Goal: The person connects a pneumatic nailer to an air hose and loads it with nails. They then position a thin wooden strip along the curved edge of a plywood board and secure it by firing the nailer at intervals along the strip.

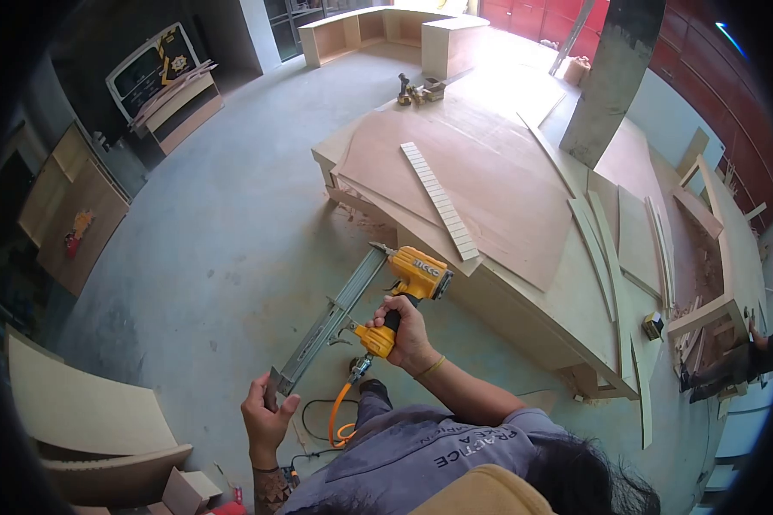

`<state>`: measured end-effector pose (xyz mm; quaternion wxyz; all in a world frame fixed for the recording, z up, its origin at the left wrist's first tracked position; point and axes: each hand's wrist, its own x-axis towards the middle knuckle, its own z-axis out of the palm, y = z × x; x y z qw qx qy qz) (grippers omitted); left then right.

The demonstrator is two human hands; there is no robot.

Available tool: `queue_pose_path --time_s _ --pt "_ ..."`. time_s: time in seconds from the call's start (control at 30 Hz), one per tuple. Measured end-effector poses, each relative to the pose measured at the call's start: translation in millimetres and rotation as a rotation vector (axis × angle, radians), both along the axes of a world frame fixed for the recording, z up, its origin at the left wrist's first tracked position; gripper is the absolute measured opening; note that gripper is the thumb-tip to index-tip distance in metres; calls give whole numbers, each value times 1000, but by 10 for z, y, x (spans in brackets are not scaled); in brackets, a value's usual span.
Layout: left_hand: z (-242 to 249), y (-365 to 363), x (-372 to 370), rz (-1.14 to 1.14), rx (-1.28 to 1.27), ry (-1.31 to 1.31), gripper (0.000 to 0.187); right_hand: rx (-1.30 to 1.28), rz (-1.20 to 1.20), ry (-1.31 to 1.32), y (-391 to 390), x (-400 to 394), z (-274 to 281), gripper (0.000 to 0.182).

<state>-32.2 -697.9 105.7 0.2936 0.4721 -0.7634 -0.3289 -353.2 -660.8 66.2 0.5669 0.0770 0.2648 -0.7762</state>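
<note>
A yellow and black nail gun (pixel 421 273) is held up in front of me, its long grey magazine (pixel 328 322) slanting down to the left. My right hand (pixel 404 330) is wrapped round the gun's black grip. At the lower end of the magazine, my left hand (pixel 269 416) pinches the tail end between thumb and fingers. An orange air hose (pixel 335 416) is coupled below the handle and curls down beside my leg. The gun's nose points up and away, near the edge of the wooden workbench (pixel 515 330).
A slotted wood strip (pixel 438 199) lies on a thin plywood sheet (pixel 378 146) on the bench. Thin wood strips (pixel 597 249) lie farther right. Power drills (pixel 412 90) stand at the far corner. A curved panel (pixel 86 395) stands lower left. Another person (pixel 739 369) is at the right.
</note>
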Motion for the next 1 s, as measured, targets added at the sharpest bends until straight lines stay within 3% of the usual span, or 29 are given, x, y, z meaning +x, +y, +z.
queue_pose_path --time_s 0.2,0.33,0.47,0.57,1.0 --pt "28 -1603 42 80 141 386 26 73 5 81 -1167 46 49 15" --pt "516 -2416 -431 39 -31 100 20 89 66 41 -1840 227 64 15" --pt "645 -3169 -1060 -219 -367 82 28 136 94 60 -2340 361 283 16" --pt "665 -3534 -1453 -296 -331 -28 28 138 117 76 -2706 346 141 15" --pt "63 -5380 -2512 -186 -442 -143 16 144 265 92 -4705 -471 -74 17"
